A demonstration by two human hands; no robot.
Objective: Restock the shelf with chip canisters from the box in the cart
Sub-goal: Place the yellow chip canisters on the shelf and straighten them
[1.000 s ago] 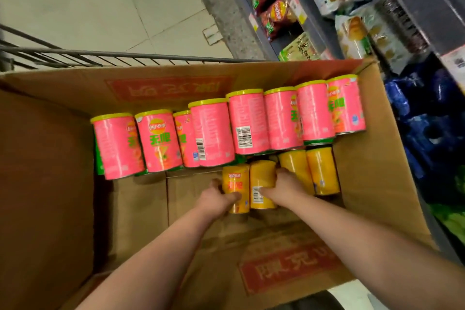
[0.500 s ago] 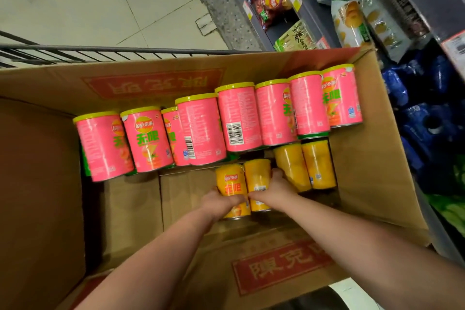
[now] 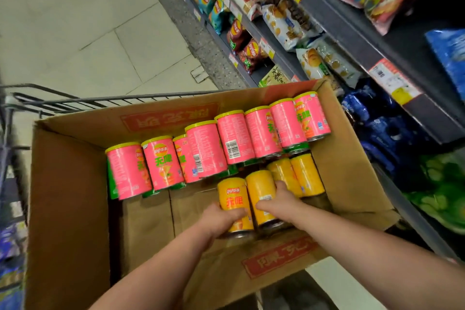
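An open cardboard box [image 3: 70, 184] sits in the wire cart [image 3: 75, 103]. Several pink chip canisters [image 3: 206, 151] lie in a row along its far side. Nearer me are several yellow canisters. My left hand [image 3: 221, 218] grips the left yellow canister [image 3: 232, 199]. My right hand [image 3: 279, 202] grips the yellow canister [image 3: 259, 189] beside it. Both sit slightly raised toward me. Two more yellow canisters [image 3: 305, 175] lie to the right. The shelf [image 3: 352, 33] runs along the right side.
Snack bags fill the shelf: red chip bags [image 3: 247, 51], cookie packs [image 3: 284, 20], blue packs [image 3: 377, 128] low down. Price tags [image 3: 392, 80] line the shelf edges. Tiled floor [image 3: 88, 20] lies beyond the cart. The box's left half shows bare cardboard bottom [image 3: 143, 229].
Both hands have pulled their yellow canisters a little toward me and apart from the other two. My view has tilted up, showing more of the shelf.
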